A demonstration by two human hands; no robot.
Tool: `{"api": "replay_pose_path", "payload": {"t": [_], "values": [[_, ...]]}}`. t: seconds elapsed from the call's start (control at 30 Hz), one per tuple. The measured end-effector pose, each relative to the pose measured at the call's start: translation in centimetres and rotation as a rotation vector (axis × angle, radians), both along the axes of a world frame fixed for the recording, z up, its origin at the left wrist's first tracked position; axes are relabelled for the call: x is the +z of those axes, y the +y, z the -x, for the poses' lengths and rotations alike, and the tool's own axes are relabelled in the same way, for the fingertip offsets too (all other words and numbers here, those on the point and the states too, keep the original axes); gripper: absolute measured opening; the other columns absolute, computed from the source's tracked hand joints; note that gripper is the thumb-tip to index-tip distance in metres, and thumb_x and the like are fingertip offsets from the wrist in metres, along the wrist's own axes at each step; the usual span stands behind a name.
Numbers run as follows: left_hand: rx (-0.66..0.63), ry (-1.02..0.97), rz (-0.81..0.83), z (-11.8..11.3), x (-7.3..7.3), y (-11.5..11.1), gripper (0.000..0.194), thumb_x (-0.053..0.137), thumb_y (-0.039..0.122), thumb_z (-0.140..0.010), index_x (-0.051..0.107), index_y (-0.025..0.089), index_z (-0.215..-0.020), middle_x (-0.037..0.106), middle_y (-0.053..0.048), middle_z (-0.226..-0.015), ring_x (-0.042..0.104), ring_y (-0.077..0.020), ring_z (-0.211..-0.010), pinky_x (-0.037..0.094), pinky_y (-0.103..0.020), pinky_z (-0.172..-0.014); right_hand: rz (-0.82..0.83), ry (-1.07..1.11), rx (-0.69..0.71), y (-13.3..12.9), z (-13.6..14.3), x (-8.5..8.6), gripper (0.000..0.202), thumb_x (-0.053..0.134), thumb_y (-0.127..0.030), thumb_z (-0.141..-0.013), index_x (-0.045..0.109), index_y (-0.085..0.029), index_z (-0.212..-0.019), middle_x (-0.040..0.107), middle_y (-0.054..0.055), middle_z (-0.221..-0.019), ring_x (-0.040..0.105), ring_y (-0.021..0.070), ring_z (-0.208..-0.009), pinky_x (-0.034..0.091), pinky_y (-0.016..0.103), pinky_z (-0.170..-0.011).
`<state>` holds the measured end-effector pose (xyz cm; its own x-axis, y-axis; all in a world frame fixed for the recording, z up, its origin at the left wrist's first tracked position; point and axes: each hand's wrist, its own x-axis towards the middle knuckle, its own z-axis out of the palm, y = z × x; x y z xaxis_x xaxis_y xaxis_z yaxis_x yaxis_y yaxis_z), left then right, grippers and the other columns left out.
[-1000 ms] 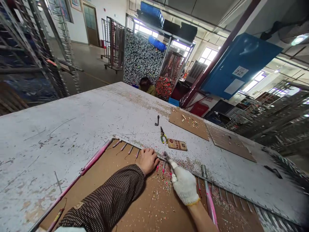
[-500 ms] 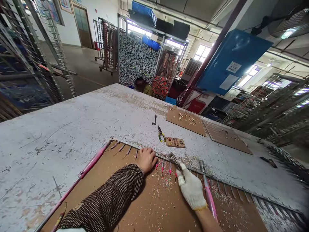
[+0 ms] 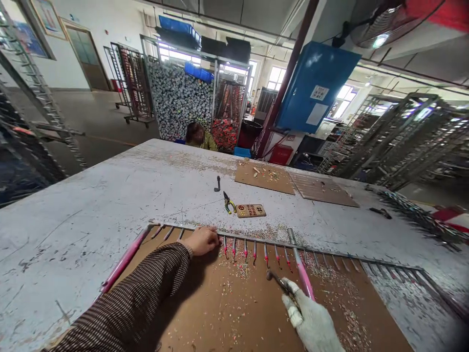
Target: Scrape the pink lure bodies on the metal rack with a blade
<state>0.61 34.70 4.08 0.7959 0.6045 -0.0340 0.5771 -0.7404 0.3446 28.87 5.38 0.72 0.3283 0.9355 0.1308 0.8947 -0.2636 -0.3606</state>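
Note:
My bare left hand rests with curled fingers on the long metal bar of a rack, beside a row of short pegs with pink tips and small hooks. My right hand, in a whitish glove, is wrapped round a dark metal tool, whose rounded end points up and left, below the pegs. A pink and grey tube crosses the rack just above the right hand. Another pink tube runs down the rack's left side. Brown cardboard with scattered coloured chips lies underneath.
Pliers, a patterned card and a small dark metal piece lie on the worn white table. Two boards with scraps sit farther back. A person is beyond the table's far edge.
My right hand has drawn the tool down and away from the bar, leaving more pink-tipped pegs in sight. The left hand stays at the bar; the whole view has shifted.

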Motion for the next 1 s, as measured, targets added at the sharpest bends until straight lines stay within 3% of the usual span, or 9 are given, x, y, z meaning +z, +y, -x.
{"api": "replay_pose_path", "payload": {"t": [0.13,0.3,0.43,0.57,0.8,1.0], "values": [[-0.016,0.019,-0.117,-0.6,0.7,0.0,0.021,0.055,0.02,-0.085,0.073,0.026,-0.093,0.068,-0.004,-0.103,0.06,-0.0225,-0.098,0.041,-0.034,-0.087,0.005,-0.004,-0.043,-0.7,0.0,-0.8,0.044,0.042,-0.041,-0.097,0.052,-0.032,-0.14,0.078,0.001,-0.096,0.075,0.0213,-0.076,0.054,0.028,-0.065],[-0.119,-0.005,-0.247,-2.1,0.0,-0.5,0.019,0.06,0.016,-0.084,0.072,0.028,-0.092,0.065,-0.006,-0.108,0.056,-0.0259,-0.107,0.037,-0.04,-0.095,0.088,-0.118,-0.102,-0.9,0.6,-1.1,0.041,0.046,-0.042,-0.096,0.058,-0.029,-0.133,0.077,0.003,-0.081,0.074,0.0252,-0.071,0.051,0.03,-0.061],[-0.127,0.029,-0.239,-2.6,-0.3,-0.1,0.021,0.06,0.012,-0.082,0.072,0.028,-0.089,0.065,-0.005,-0.11,0.056,-0.0253,-0.107,0.038,-0.04,-0.094,0.135,-0.121,-0.04,-1.4,0.9,-1.7,0.035,0.045,-0.037,-0.096,0.063,-0.031,-0.126,0.078,0.003,-0.086,0.075,0.0245,-0.075,0.051,0.03,-0.064],[-0.066,0.023,-0.172,-3.8,0.0,0.4,0.025,0.054,0.013,-0.084,0.071,0.026,-0.097,0.067,-0.005,-0.108,0.058,-0.0234,-0.106,0.041,-0.036,-0.091,0.059,-0.119,-0.038,-1.3,1.0,-1.7,0.035,0.042,-0.032,-0.097,0.063,-0.029,-0.125,0.078,0.003,-0.09,0.074,0.0215,-0.077,0.051,0.028,-0.067],[-0.054,-0.034,-0.163,-9.9,0.5,0.4,0.017,0.058,0.026,-0.091,0.07,0.023,-0.103,0.068,-0.006,-0.107,0.06,-0.0232,-0.104,0.043,-0.035,-0.09,-0.093,-0.182,-0.013,1.5,0.6,0.1,0.034,0.041,-0.034,-0.099,0.065,-0.025,-0.121,0.075,0.003,-0.076,0.071,0.0186,-0.066,0.047,0.025,-0.06],[-0.058,-0.024,-0.139,-15.0,0.5,0.7,0.022,0.061,0.033,-0.091,0.069,0.02,-0.108,0.065,-0.009,-0.114,0.057,-0.0272,-0.115,0.043,-0.039,-0.096,-0.153,-0.173,0.022,3.5,-0.7,-0.8,0.032,0.044,-0.029,-0.096,0.066,-0.025,-0.119,0.075,0.002,-0.076,0.071,0.0185,-0.064,0.048,0.025,-0.058]]}}
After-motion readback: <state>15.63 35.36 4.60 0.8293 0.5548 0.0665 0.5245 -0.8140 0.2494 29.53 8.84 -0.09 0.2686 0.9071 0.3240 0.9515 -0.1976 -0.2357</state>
